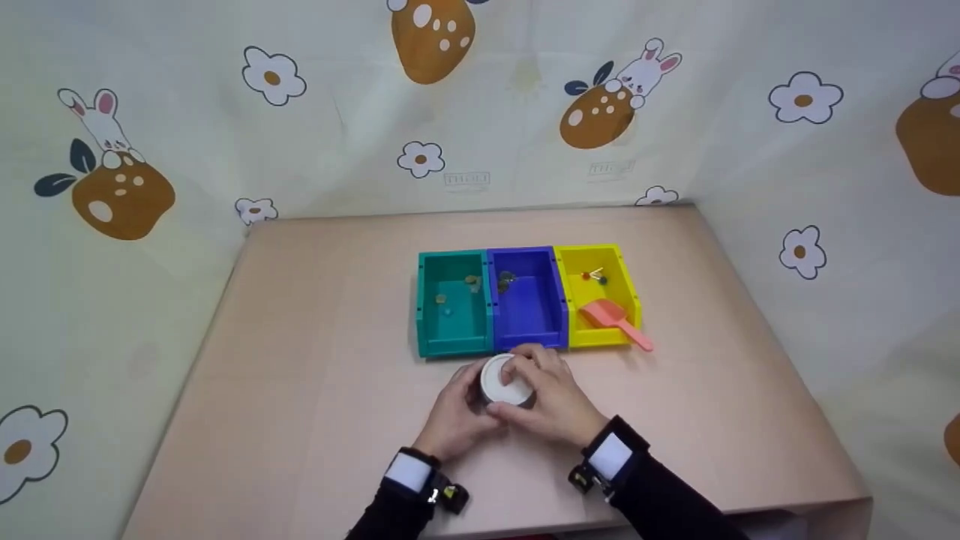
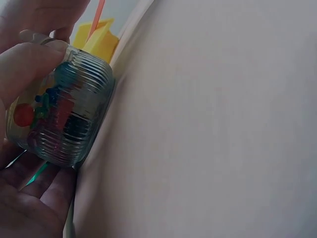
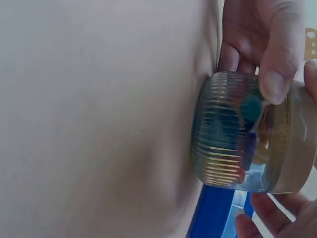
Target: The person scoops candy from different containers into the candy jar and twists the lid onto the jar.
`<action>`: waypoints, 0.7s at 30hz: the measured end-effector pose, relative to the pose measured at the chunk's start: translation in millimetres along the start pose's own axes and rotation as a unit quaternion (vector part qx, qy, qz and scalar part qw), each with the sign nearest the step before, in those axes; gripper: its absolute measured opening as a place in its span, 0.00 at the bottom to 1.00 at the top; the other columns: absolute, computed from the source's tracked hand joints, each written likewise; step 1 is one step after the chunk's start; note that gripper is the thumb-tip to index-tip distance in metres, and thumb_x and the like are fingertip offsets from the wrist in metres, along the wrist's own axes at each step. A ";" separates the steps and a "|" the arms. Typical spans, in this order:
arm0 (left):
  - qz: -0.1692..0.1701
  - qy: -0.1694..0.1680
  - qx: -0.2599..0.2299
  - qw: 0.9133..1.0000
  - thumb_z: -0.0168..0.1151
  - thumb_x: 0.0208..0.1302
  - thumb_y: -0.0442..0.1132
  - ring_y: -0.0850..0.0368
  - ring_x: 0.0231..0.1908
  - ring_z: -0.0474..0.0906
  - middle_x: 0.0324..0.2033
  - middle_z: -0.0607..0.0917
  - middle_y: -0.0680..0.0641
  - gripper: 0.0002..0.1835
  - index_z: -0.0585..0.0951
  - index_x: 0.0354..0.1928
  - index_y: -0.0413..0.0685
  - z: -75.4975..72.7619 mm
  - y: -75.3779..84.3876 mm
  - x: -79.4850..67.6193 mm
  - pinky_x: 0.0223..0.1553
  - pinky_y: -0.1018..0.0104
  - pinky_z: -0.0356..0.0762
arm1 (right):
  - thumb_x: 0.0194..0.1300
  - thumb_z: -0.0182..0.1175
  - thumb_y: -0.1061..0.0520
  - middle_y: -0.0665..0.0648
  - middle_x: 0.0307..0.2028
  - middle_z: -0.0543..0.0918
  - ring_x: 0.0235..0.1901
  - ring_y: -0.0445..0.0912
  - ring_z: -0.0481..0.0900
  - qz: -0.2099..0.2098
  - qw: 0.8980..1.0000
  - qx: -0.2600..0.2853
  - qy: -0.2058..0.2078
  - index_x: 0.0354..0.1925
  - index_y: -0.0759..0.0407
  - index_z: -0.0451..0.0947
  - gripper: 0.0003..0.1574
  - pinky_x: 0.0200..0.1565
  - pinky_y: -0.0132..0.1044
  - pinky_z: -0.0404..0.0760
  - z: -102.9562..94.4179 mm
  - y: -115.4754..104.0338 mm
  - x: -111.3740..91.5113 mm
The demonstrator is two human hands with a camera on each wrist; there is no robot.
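A small ribbed glass jar (image 3: 223, 131) stands on the table between both hands, holding small coloured pieces, some red, blue and green. A pale round lid (image 1: 493, 386) covers its top. My left hand (image 1: 461, 412) grips the jar's side from the left, its thumb on the glass in the right wrist view. My right hand (image 1: 551, 394) holds the lid from the right, fingers bent over its top and rim. Beads and small pieces lie in the green bin (image 1: 454, 346) and the blue bin (image 1: 536, 300), just beyond the hands.
The yellow bin (image 1: 600, 336) adjoins the blue one, holding a few pins and a pink scoop (image 1: 604, 313) whose handle juts over the front edge. A beige cloth covers the table (image 1: 315, 375). Patterned curtains (image 1: 337, 135) enclose the back and sides.
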State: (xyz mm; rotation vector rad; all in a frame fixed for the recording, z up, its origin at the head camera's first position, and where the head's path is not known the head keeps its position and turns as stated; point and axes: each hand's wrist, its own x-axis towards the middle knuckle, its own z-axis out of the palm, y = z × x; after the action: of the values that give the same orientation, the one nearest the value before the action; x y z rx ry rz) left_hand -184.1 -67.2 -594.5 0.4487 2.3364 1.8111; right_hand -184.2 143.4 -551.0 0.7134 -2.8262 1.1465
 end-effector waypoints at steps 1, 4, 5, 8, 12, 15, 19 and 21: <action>0.000 -0.001 -0.001 1.000 0.83 0.55 0.34 0.39 0.75 0.75 0.72 0.77 0.36 0.48 0.71 0.79 0.38 0.3 -0.2 0.2 0.78 0.53 0.73 | 0.65 0.77 0.38 0.57 0.70 0.78 0.70 0.58 0.72 -0.002 1.000 -0.001 -0.004 0.46 0.42 0.76 0.22 0.72 0.64 0.69 -0.6 0.4 -0.1; 0.000 -0.001 0.000 1.000 0.82 0.55 0.33 0.38 0.75 0.74 0.72 0.77 0.35 0.48 0.71 0.79 0.37 0.4 -0.1 0.4 0.78 0.51 0.72 | 0.63 0.78 0.40 0.57 0.67 0.80 0.69 0.58 0.73 -0.002 1.000 -0.004 0.000 0.46 0.42 0.77 0.23 0.71 0.64 0.69 -1.2 0.4 -1.0; 0.000 -0.001 0.001 1.000 0.83 0.55 0.34 0.38 0.74 0.75 0.71 0.77 0.36 0.48 0.71 0.79 0.37 0.2 0.2 0.3 0.77 0.52 0.73 | 0.64 0.78 0.37 0.56 0.64 0.81 0.66 0.58 0.74 0.000 1.000 -0.010 0.006 0.46 0.43 0.76 0.24 0.69 0.62 0.71 -0.4 0.4 -1.3; 0.000 -0.001 0.003 1.000 0.82 0.55 0.33 0.38 0.74 0.75 0.71 0.77 0.36 0.48 0.71 0.79 0.37 0.1 0.4 -0.2 0.77 0.53 0.74 | 0.63 0.77 0.30 0.55 0.57 0.79 0.62 0.56 0.75 0.002 0.999 -0.034 0.030 0.46 0.44 0.76 0.29 0.65 0.58 0.74 3.4 -1.4 -1.9; 0.001 -0.003 0.005 1.000 0.81 0.55 0.32 0.37 0.75 0.73 0.72 0.76 0.36 0.48 0.71 0.79 0.37 0.8 0.3 0.0 0.79 0.50 0.71 | 0.62 0.77 0.38 0.60 0.68 0.80 0.70 0.60 0.75 -0.002 0.998 -0.048 0.030 0.45 0.44 0.74 0.25 0.72 0.64 0.70 4.1 -2.5 -1.5; -0.004 -0.002 -0.003 1.000 0.81 0.54 0.32 0.38 0.76 0.73 0.72 0.76 0.36 0.49 0.71 0.79 0.37 0.7 0.6 0.3 0.79 0.50 0.70 | 0.62 0.77 0.39 0.57 0.64 0.83 0.68 0.59 0.76 -0.003 0.998 -0.047 0.030 0.45 0.45 0.75 0.24 0.71 0.63 0.71 2.0 -3.3 -1.4; -0.005 0.000 -0.013 1.000 0.82 0.53 0.32 0.38 0.75 0.74 0.71 0.77 0.36 0.49 0.71 0.79 0.38 0.4 0.0 0.3 0.78 0.52 0.72 | 0.65 0.76 0.30 0.55 0.56 0.82 0.62 0.57 0.78 0.000 0.999 -0.047 0.027 0.46 0.46 0.76 0.29 0.66 0.59 0.75 -0.2 -3.7 -1.9; 0.001 0.000 -0.009 1.000 0.81 0.54 0.32 0.38 0.75 0.74 0.71 0.77 0.36 0.49 0.71 0.79 0.38 0.5 -0.8 0.6 0.78 0.52 0.72 | 0.64 0.77 0.33 0.56 0.63 0.83 0.67 0.59 0.77 0.000 0.999 -0.036 0.013 0.47 0.45 0.75 0.28 0.70 0.62 0.74 -1.6 -2.3 -2.0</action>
State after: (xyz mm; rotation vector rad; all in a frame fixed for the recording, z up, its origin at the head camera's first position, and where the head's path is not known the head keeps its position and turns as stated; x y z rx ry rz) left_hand -184.6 -66.8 -595.4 0.4496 2.3187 1.8301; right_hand -181.7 143.9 -548.7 0.6887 -2.8307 1.0388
